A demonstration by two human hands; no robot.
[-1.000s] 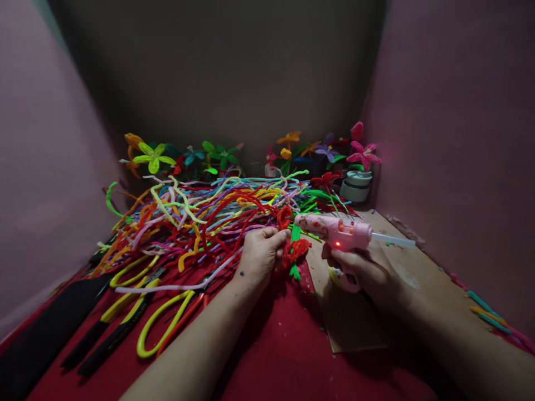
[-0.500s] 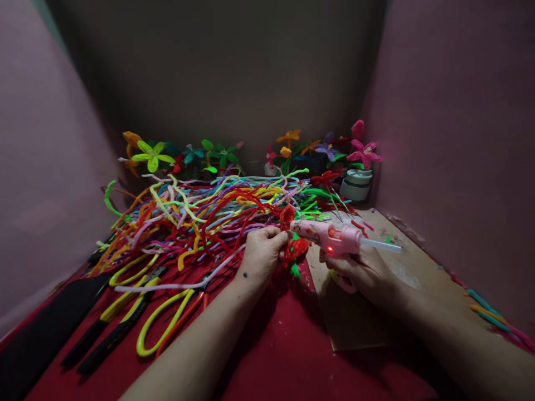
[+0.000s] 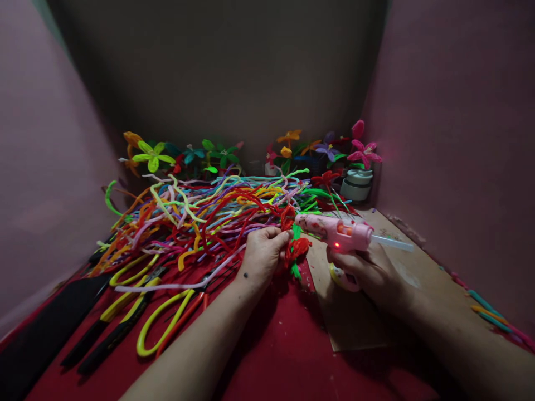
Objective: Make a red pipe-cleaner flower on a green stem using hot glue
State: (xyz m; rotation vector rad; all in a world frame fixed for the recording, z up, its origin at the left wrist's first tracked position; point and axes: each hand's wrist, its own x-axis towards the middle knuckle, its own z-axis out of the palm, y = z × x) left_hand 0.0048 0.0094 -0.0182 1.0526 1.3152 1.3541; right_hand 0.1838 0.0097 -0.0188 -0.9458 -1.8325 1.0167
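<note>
My left hand (image 3: pixel 265 250) pinches a red and green pipe-cleaner flower (image 3: pixel 297 249) between thumb and fingers, partly hidden behind the fingertips. Red loops show above and below the pinch, with a green strip beside them. In my right hand (image 3: pixel 371 273) is a pink glue gun (image 3: pixel 334 229), its red light lit and a clear glue stick (image 3: pixel 393 243) poking out of the back. The nozzle points left, just above and to the right of my left fingertips, close to the flower.
A heap of colourful pipe cleaners (image 3: pixel 200 209) lies beyond my hands. Pliers (image 3: pixel 121 317) and yellow-handled scissors (image 3: pixel 163 323) rest at left. A cardboard sheet (image 3: pixel 351 317) lies under my right hand. Finished flowers (image 3: pixel 152 157) and a pale green pot (image 3: pixel 356 186) stand along the back.
The glue gun has moved slightly right, away from the flower, uncovering more of its green strip. My left hand has hardly moved.
</note>
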